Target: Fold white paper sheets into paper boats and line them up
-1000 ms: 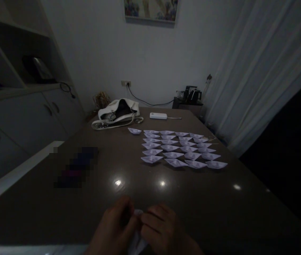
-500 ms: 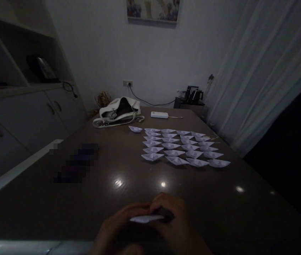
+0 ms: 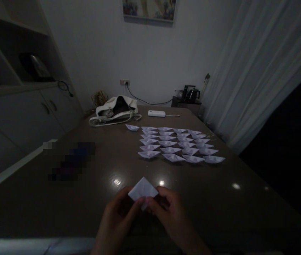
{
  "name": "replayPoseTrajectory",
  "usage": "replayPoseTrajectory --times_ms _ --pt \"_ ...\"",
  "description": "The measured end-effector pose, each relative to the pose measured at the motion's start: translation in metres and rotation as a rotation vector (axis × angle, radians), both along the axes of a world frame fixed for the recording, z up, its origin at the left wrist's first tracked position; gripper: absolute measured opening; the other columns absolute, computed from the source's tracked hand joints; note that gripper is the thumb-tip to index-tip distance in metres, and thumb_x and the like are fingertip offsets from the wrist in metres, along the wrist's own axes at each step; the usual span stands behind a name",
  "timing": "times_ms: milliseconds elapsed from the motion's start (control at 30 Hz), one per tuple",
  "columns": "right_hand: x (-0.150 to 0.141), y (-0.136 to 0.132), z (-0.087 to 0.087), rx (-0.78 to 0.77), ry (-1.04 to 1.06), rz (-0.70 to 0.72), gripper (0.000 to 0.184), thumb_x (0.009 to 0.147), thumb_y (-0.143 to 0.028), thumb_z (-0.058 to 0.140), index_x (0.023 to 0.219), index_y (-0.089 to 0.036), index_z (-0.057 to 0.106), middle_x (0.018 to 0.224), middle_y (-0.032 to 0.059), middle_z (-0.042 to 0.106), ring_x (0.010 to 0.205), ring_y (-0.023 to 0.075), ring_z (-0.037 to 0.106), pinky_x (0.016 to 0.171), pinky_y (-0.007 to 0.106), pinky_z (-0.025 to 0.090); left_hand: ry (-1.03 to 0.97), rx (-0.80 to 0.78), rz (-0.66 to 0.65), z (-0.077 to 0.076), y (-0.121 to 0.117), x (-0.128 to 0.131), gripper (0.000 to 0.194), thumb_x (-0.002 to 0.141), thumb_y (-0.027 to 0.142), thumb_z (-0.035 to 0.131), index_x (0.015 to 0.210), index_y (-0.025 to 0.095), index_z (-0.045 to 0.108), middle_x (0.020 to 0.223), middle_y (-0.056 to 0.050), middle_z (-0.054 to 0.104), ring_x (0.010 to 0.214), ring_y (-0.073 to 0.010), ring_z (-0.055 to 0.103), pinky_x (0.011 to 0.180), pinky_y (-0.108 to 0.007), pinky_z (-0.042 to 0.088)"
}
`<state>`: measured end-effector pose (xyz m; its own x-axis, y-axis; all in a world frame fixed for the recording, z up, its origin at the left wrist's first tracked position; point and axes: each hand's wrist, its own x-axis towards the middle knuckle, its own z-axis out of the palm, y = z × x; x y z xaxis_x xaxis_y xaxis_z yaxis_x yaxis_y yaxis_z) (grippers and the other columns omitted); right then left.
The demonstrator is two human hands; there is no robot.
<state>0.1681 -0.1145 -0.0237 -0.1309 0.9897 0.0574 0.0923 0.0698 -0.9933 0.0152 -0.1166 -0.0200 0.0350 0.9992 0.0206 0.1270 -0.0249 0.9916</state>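
Observation:
Between my two hands is a small white folded paper (image 3: 143, 188), diamond-shaped, with its top point facing away from me. My left hand (image 3: 120, 212) pinches its left side, the thumb on the near face. On the other side my right hand (image 3: 168, 209) grips it in the same way, and the two thumb tips nearly meet at the lower middle. The paper is held up above the near part of the brown table (image 3: 92, 205). Farther off, several white paper boats (image 3: 168, 143) stand in rows, and one single boat (image 3: 132, 127) sits apart at their far left.
A white handbag (image 3: 115, 109) lies at the table's far left, and a white power bank (image 3: 156, 113) with a short cable is right of it. A pixelated dark patch (image 3: 73, 161) covers something on the left. Behind are a kettle (image 3: 193, 95) and a curtain (image 3: 248, 71).
The paper was seen edge-on, low in my hands; now its diamond face is turned toward me and it is higher. My thumbs have come together on it. The view has shifted slightly.

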Motion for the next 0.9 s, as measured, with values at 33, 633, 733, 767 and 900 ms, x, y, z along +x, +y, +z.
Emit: replayPoseTrajectory --times_ms 33,633,733,767,900 --pt "0.002 0.0 -0.002 -0.007 -0.019 0.001 0.025 0.083 -0.037 0.063 0.073 -0.014 0.061 0.064 0.0007 0.06 0.061 0.0139 0.059 0.055 0.021 0.044 -0.003 0.003 -0.014 -0.001 0.001 0.0 0.034 0.076 0.048 0.068 0.088 0.016 0.067 0.07 -0.002 0.069 0.065 -0.0176 0.063 0.055 -0.02 0.049" --pt "0.018 0.005 -0.012 0.271 -0.45 -0.074 0.024 0.079 -0.012 0.064 0.101 -0.02 0.067 0.085 0.0046 0.067 0.075 0.0186 0.064 0.065 0.027 0.049 0.519 0.299 -0.143 -0.015 0.007 0.0 0.008 0.082 0.018 0.058 0.085 0.021 0.065 0.079 -0.003 0.068 0.067 -0.0176 0.067 0.06 -0.023 0.052" --pt "0.028 0.006 -0.011 0.414 -0.544 0.001 0.022 0.077 -0.005 0.064 0.091 -0.021 0.068 0.093 0.0043 0.064 0.087 0.0184 0.061 0.074 0.028 0.05 0.652 0.444 -0.185 -0.017 0.009 -0.006 0.011 0.083 0.014 0.058 0.078 0.019 0.067 0.09 -0.007 0.065 0.077 -0.0196 0.066 0.068 -0.026 0.053" --pt "0.032 0.007 -0.01 0.45 -0.556 0.063 0.02 0.08 -0.004 0.062 0.088 -0.021 0.069 0.091 0.0034 0.064 0.086 0.0172 0.061 0.074 0.027 0.049 0.676 0.494 -0.221 -0.017 0.011 -0.009 0.012 0.084 0.014 0.058 0.079 0.019 0.067 0.089 -0.007 0.065 0.078 -0.0196 0.065 0.067 -0.026 0.053" --pt "0.045 0.009 -0.003 0.582 -0.602 0.303 0.01 0.086 -0.017 0.064 0.093 -0.021 0.07 0.086 0.002 0.068 0.082 0.0167 0.06 0.071 0.027 0.049 0.718 0.714 -0.409 -0.02 0.016 -0.027 0.009 0.087 0.024 0.062 0.09 0.021 0.069 0.081 -0.005 0.068 0.075 -0.0197 0.062 0.065 -0.025 0.05"
